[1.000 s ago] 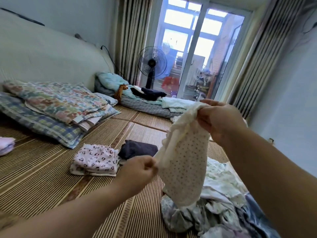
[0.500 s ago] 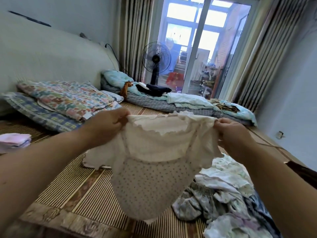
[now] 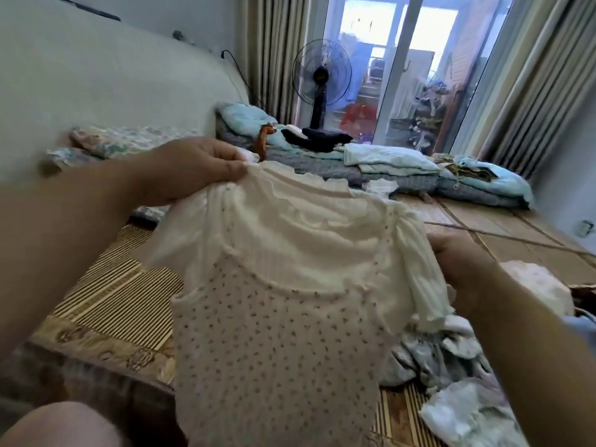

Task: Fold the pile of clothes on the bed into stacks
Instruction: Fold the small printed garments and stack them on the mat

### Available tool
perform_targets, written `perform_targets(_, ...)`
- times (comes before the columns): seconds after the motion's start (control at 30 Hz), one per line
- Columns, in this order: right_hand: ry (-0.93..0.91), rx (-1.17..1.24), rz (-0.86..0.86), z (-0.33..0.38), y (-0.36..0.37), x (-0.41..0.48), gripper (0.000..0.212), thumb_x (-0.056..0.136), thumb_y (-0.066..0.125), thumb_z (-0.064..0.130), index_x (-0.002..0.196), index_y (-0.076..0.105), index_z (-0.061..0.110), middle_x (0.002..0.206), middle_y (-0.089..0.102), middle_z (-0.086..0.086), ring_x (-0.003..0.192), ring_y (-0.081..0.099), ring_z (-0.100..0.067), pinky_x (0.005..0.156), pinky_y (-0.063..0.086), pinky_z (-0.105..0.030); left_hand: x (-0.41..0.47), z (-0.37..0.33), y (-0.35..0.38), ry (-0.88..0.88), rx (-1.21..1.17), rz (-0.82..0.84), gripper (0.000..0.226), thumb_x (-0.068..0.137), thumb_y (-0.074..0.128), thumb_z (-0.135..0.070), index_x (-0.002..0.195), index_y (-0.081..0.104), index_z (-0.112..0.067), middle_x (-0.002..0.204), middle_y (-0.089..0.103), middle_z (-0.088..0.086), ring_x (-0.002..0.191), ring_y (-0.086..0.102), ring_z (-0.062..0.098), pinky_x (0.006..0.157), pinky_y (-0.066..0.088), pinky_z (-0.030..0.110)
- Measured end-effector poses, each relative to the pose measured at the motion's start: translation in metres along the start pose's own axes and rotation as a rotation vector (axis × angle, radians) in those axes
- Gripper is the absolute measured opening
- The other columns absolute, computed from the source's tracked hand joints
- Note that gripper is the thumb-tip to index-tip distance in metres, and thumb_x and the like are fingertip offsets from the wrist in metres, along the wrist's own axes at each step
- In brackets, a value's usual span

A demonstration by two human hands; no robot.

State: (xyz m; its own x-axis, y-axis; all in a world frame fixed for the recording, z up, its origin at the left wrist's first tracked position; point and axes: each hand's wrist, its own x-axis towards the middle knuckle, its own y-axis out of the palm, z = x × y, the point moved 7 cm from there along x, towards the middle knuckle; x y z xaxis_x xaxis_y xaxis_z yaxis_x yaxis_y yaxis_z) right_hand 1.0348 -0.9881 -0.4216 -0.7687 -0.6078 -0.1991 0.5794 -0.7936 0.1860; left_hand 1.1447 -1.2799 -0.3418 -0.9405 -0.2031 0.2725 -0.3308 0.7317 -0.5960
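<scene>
- Bed (image 3: 106, 304): woven striped mat with a patterned border along the near edge. It runs away toward the far end of the room.
- Headboard (image 3: 96, 85): pale and padded, along the left side of the bed.
- Glass door (image 3: 403, 75): at the far end, bright daylight behind it. Striped curtains (image 3: 267, 53) hang on both sides.
- Cream top (image 3: 283, 317): held up in the air above the near part of the bed, spread wide. Frilled collar and plain ribbed yoke above, small dotted print below. It hangs tilted, with its left shoulder higher than its right.
- Pile of clothes (image 3: 451, 366): lower right on the mat, crumpled and unfolded, grey-patterned and pale pieces. Partly hidden behind the top and the right forearm.
- Bedding (image 3: 387, 159): folded light blue and grey quilts across the far end of the bed, with a dark garment lying on them.
- Fan (image 3: 321, 75): black standing fan, upright in front of the glass door, beyond the bedding.
- Left hand (image 3: 190, 169): raised, thumb and fingers pinching the frilled collar edge at the top's upper left corner.
- Right hand (image 3: 464, 269): lower, fingers curled round the bunched ribbed sleeve at the top's right edge.
</scene>
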Motion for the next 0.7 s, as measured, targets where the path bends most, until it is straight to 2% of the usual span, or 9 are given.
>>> perform_targets(0.1, 0.175, -0.070, -0.163, -0.059, -0.024, 0.046, 0.049, 0.095, 0.041, 0.006, 0.058, 0.072, -0.003, 0.061, 0.067, -0.016, 0.048, 0.066, -0.026, 0.039, 0.052, -0.030, 0.032, 0.066, 0.046, -0.174, 0.114, 0.080, 0.020, 0.096, 0.058, -0.025, 0.080, 0.070, -0.026, 0.085, 0.067, -0.004, 0.087, 0.055, 0.010, 0.069, 0.045, 0.019)
perform_targets(0.17, 0.229, -0.225, -0.301, -0.099, -0.048, 0.076, 0.026, 0.095, 0.046, 0.003, 0.080, 0.067, 0.001, 0.069, 0.064, -0.012, 0.055, 0.063, -0.024, 0.050, 0.055, -0.034, 0.047, 0.109, 0.079, -0.288, 0.275, 0.067, 0.013, 0.096, 0.057, -0.029, 0.103, 0.068, -0.026, 0.107, 0.066, 0.003, 0.095, 0.057, 0.016, 0.072, 0.041, 0.022)
perform_targets(0.27, 0.220, -0.684, -0.398, -0.144, -0.072, 0.110, 0.014, 0.092, 0.055, 0.006, 0.079, 0.061, 0.011, 0.078, 0.059, -0.008, 0.071, 0.057, -0.026, 0.078, 0.052, -0.041, 0.042, 0.166, 0.136, -0.438, 0.358, 0.167, 0.045, 0.095, 0.057, -0.032, 0.138, 0.050, -0.020, 0.137, 0.055, 0.006, 0.118, 0.055, 0.026, 0.093, 0.042, 0.027)
perform_targets(0.33, 0.171, -0.761, -0.399, -0.163, -0.076, 0.120, 0.020, 0.092, 0.056, 0.014, 0.073, 0.063, 0.014, 0.083, 0.061, -0.011, 0.078, 0.057, -0.026, 0.072, 0.046, -0.037, 0.027, 0.192, 0.168, -0.459, 0.325, 0.261, 0.052, 0.093, 0.061, -0.033, 0.141, 0.046, -0.022, 0.142, 0.051, 0.002, 0.124, 0.051, 0.023, 0.098, 0.039, 0.029)
perform_targets(0.43, 0.126, -0.936, -0.404, -0.175, -0.069, 0.118, 0.026, 0.090, 0.058, 0.040, 0.092, 0.071, 0.018, 0.091, 0.069, -0.001, 0.076, 0.059, -0.015, 0.058, 0.041, -0.025, 0.006, 0.225, 0.187, -0.470, 0.383, 0.297, 0.057, 0.085, 0.067, -0.033, 0.139, 0.050, -0.024, 0.140, 0.054, 0.003, 0.123, 0.053, 0.021, 0.096, 0.041, 0.025)
perform_targets(0.5, 0.179, -1.117, -0.347, -0.182, -0.060, 0.115, 0.037, 0.083, 0.063, 0.052, 0.085, 0.071, 0.016, 0.080, 0.069, 0.001, 0.069, 0.061, -0.014, 0.056, 0.041, -0.027, -0.007, 0.246, 0.182, -0.546, 0.469, 0.249, 0.061, 0.081, 0.066, -0.041, 0.138, 0.050, -0.024, 0.136, 0.055, 0.009, 0.123, 0.052, 0.026, 0.096, 0.043, 0.030)
perform_targets(0.6, 0.186, -1.430, -0.299, -0.184, -0.047, 0.113, 0.032, 0.080, 0.067, 0.042, 0.075, 0.071, 0.011, 0.073, 0.067, -0.003, 0.069, 0.062, -0.020, 0.059, 0.046, -0.031, -0.020, 0.262, 0.169, -0.632, 0.628, 0.163, 0.062, 0.080, 0.061, -0.055, 0.133, 0.051, -0.024, 0.134, 0.055, 0.010, 0.123, 0.050, 0.029, 0.099, 0.041, 0.035)
perform_targets(0.67, 0.177, -1.395, -0.321, -0.178, -0.046, 0.113, 0.019, 0.083, 0.063, 0.030, 0.079, 0.070, 0.012, 0.081, 0.069, -0.005, 0.077, 0.063, -0.023, 0.065, 0.048, -0.031, -0.020, 0.263, 0.164, -0.595, 0.567, 0.083, 0.027, 0.086, 0.059, -0.045, 0.103, 0.063, -0.024, 0.115, 0.066, 0.005, 0.106, 0.059, 0.025, 0.086, 0.046, 0.032)
perform_targets(0.7, 0.186, -1.253, -0.357, -0.174, -0.050, 0.112, 0.013, 0.082, 0.062, 0.024, 0.078, 0.068, 0.013, 0.081, 0.068, -0.006, 0.077, 0.062, -0.023, 0.066, 0.048, -0.031, -0.020, 0.262, 0.163, -0.581, 0.515, 0.065, 0.016, 0.088, 0.058, -0.038, 0.090, 0.062, -0.023, 0.103, 0.069, 0.003, 0.095, 0.062, 0.023, 0.079, 0.047, 0.031)
